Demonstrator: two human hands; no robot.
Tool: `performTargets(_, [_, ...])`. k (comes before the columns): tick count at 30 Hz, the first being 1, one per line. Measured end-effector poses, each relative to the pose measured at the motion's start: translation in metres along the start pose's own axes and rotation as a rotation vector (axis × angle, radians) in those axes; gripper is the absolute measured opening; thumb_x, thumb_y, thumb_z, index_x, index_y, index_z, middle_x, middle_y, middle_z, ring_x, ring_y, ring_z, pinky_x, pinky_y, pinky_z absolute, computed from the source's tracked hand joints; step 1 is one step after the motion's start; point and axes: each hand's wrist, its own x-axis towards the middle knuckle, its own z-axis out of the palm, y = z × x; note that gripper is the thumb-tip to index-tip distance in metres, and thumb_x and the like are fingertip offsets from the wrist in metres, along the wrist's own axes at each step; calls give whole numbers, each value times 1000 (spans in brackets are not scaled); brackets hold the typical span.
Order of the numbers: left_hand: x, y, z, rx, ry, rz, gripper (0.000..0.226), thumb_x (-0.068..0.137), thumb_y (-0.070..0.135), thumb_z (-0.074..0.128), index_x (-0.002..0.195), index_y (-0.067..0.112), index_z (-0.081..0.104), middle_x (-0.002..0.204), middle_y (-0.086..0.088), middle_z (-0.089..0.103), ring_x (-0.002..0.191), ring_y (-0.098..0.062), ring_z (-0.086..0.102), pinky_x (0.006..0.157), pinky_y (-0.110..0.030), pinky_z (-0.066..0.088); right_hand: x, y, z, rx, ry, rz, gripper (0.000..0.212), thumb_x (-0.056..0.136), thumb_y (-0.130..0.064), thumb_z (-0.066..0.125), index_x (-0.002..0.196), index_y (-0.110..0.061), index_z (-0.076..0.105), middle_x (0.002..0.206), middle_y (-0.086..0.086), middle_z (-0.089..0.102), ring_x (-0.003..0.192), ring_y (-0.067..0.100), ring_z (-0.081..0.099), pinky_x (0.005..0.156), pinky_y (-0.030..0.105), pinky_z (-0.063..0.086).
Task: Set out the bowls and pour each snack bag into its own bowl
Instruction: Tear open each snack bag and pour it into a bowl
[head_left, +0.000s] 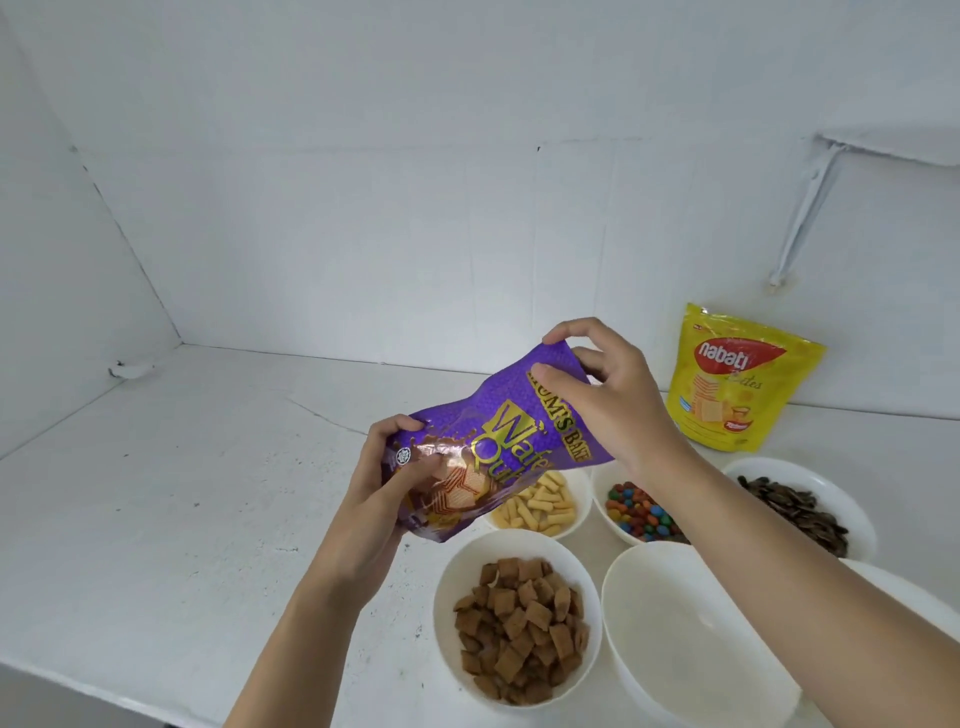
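I hold a purple wafer snack bag in the air above the bowls, tilted with its top end up to the right. My left hand grips its lower end. My right hand pinches its top edge. Below stand white bowls: one with brown square pieces, one with pale yellow sticks, one with coloured candies, one with dark seeds, and an empty bowl at the near right. A yellow Nabati bag stands upright against the back wall.
Everything sits on a white counter boxed in by white walls at the left and back. A further white bowl rim shows behind my right forearm. A white shelf bracket juts from the wall at upper right.
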Motion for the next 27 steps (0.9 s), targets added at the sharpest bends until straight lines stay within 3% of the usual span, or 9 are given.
performTargets(4, [-6, 3, 21, -5, 30, 33, 24, 97, 1, 57, 112, 19, 51, 101, 3, 72, 93, -24, 75, 78, -42, 53, -10, 2, -24, 61, -89, 42, 14, 91, -9, 72, 101, -16, 66, 87, 12, 77, 79, 34, 73, 69, 47, 59])
performTargets(7, [-12, 5, 35, 15, 69, 36, 15, 100, 7, 57, 109, 18, 54, 93, -6, 67, 79, -19, 70, 64, -33, 56, -19, 10, -40, 125, -101, 66, 14, 91, -8, 73, 103, -14, 67, 90, 19, 75, 80, 32, 71, 76, 52, 59])
performTargets(10, [-19, 5, 45, 53, 120, 60, 12, 100, 7, 57, 106, 18, 55, 86, -3, 62, 73, -17, 66, 60, -32, 55, -30, 18, -50, 217, -110, 99, 17, 89, -7, 73, 104, -12, 67, 93, 20, 74, 82, 29, 69, 77, 51, 58])
performTargets(14, [-31, 2, 56, 111, 174, 93, 17, 98, 2, 54, 100, 19, 56, 87, -4, 57, 71, -18, 63, 58, -31, 54, -46, 24, -62, 292, -126, 138, 18, 89, -5, 73, 104, -12, 67, 93, 17, 75, 79, 26, 71, 67, 38, 60])
performTargets(18, [-43, 0, 63, 181, 180, 113, 14, 98, 4, 56, 100, 18, 56, 96, -14, 58, 81, -28, 66, 68, -40, 54, -63, 28, -77, 391, -162, 186, 22, 89, -1, 70, 110, -5, 64, 95, 19, 74, 80, 26, 73, 60, 35, 59])
performTargets(27, [-68, -1, 86, 312, 226, 157, 15, 98, 3, 59, 98, 18, 58, 83, -1, 58, 72, -24, 66, 53, -27, 54, -90, 41, -98, 453, -196, 244, 18, 91, -2, 67, 107, -10, 63, 94, 18, 73, 78, 26, 69, 60, 31, 56])
